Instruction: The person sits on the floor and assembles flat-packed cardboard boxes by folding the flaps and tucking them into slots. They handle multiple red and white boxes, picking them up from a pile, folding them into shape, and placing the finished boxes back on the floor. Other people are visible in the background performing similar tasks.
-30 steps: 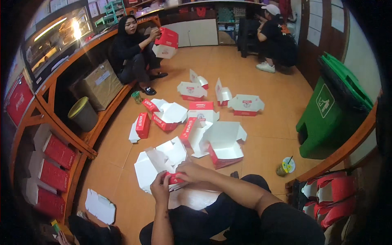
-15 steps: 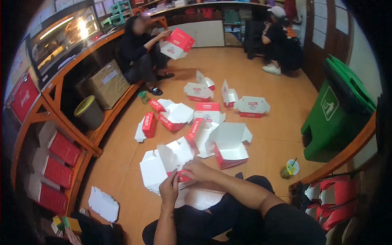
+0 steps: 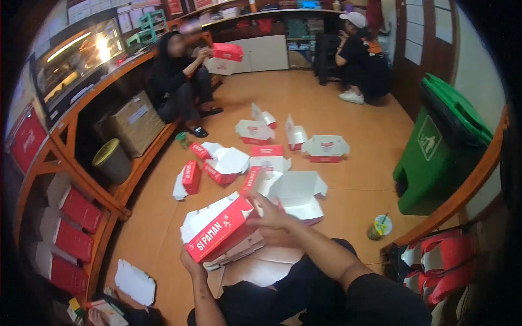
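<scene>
A rectangular red-and-white cardboard box (image 3: 222,231) tilted above layered pale cardboard (image 3: 242,252), near an open, white-lined cardboard box (image 3: 302,196). The left hand (image 3: 191,264) gripped the tilted box's lower corner; the right hand (image 3: 269,215), thumb and fingers apart, held its right end.

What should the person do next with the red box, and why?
Maybe set the red box down by the open boxes on the floor: it looks folded into shape, the left hand holds its near end, and the right hand is at its far end.
</scene>
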The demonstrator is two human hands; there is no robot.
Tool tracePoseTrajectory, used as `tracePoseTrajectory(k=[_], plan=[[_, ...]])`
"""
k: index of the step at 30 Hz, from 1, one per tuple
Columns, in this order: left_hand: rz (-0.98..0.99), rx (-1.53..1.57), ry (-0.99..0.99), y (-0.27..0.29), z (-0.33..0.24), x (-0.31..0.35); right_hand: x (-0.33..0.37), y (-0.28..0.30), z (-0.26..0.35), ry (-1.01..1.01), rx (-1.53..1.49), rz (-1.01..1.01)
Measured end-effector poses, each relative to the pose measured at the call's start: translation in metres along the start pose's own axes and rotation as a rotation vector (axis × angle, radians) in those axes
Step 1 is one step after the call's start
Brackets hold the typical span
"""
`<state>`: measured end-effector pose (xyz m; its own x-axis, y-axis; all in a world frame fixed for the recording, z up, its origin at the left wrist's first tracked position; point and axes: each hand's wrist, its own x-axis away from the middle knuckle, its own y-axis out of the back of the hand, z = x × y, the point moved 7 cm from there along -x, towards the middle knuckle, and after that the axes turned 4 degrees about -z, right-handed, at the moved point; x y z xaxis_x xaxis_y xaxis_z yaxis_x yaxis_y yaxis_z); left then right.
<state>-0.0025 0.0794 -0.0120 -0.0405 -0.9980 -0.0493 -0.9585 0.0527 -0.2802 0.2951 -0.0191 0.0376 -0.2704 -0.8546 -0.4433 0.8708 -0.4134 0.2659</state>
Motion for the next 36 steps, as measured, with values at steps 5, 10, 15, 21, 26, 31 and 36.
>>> tracePoseTrajectory(k=[5, 10, 15, 21, 26, 31, 36], plan=[[-0.099, 0.381, 0.194, 0.008, 0.019, -0.018, 0.004, -0.021, 0.014, 0.025, 0.155, 0.209], [-0.041, -0.314, -0.075, 0.013, -0.003, -0.02, 0.016, -0.032, 0.019, 0.097, 0.352, 0.135], [0.581, -0.524, -0.085, -0.048, -0.002, 0.015, 0.027, -0.062, 0.002, 0.068, 0.561, 0.398], [0.711, -0.587, 0.088, -0.044, 0.046, 0.013, 0.022, -0.055, -0.005, 0.071, 0.463, 0.278], [0.425, -0.172, 0.07, -0.043, 0.029, 0.003, 0.012, -0.03, -0.008, -0.174, 0.506, 0.145], [0.412, -0.071, 0.128, -0.049, 0.019, 0.022, 0.019, -0.041, -0.044, -0.294, 0.388, 0.252], [0.473, -0.153, 0.085, -0.05, 0.011, 0.022, 0.017, -0.053, -0.029, -0.31, 0.181, 0.418]])
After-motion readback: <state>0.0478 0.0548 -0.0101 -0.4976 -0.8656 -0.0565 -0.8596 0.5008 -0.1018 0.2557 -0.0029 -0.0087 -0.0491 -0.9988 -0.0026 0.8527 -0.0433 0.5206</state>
